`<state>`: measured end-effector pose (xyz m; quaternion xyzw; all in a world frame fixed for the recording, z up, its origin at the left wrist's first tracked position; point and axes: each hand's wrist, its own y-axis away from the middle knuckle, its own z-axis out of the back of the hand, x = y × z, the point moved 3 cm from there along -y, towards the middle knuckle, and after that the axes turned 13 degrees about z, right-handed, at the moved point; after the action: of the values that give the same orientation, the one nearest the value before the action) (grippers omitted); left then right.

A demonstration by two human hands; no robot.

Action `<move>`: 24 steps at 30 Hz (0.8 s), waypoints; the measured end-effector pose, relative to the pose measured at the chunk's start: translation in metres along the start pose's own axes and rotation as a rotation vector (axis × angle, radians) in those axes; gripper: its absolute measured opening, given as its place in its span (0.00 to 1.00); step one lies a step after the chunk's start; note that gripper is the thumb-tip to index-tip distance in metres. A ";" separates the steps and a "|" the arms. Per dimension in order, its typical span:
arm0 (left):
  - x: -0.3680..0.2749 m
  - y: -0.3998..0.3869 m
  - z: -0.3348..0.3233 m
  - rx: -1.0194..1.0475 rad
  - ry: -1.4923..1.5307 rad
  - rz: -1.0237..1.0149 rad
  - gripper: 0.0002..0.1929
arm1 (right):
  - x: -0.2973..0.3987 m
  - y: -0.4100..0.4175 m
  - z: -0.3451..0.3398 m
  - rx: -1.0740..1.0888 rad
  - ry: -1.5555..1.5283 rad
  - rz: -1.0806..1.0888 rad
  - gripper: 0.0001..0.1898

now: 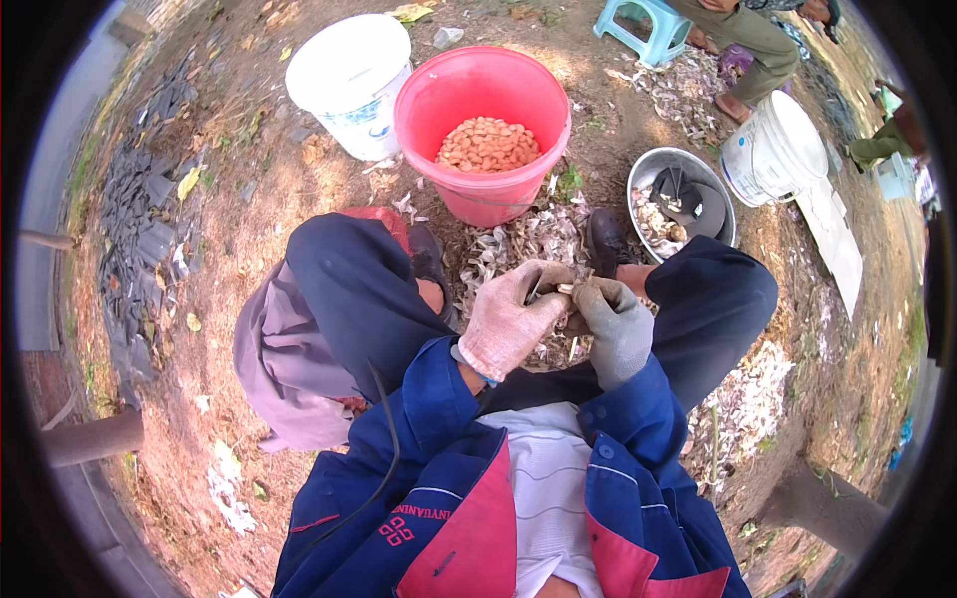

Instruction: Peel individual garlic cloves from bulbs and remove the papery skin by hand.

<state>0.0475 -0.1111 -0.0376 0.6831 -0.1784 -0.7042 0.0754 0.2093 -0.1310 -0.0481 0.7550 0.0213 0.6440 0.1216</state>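
My left hand [516, 314], in a pinkish-white work glove, and my right hand [617, 325], in a grey glove, meet between my knees. A small pale piece, seemingly a garlic clove [566, 288], is pinched between their fingertips. Which fingers bear on it is partly hidden, and a thin dark edge shows inside the left hand's grip. Beneath both hands spreads a heap of papery garlic skins [523, 239]. Just beyond stands a red plastic bucket [482, 190], partly filled with peeled cloves [490, 146].
A white bucket [359, 123] stands left of the red one. By my right foot, a metal basin [635, 176] holds garlic and a dark grey object [691, 202]. Another white bucket [774, 149], a blue stool [647, 30] and a seated person [762, 52] are farther right.
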 end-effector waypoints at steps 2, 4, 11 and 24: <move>0.001 0.001 0.000 -0.027 -0.056 -0.099 0.14 | 0.000 0.002 0.001 -0.018 0.061 0.000 0.19; 0.003 0.002 -0.002 0.091 0.146 0.182 0.13 | -0.004 0.002 0.005 -0.027 0.043 0.033 0.19; 0.006 0.003 -0.002 0.152 0.396 0.315 0.11 | -0.001 0.007 -0.005 -0.068 -0.086 0.003 0.15; 0.021 -0.005 -0.005 0.343 0.830 0.529 0.14 | -0.001 0.007 -0.013 -0.050 -0.394 -0.092 0.12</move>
<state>0.0515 -0.1145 -0.0590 0.8390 -0.4127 -0.2914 0.2019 0.1953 -0.1357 -0.0456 0.8614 0.0156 0.4778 0.1717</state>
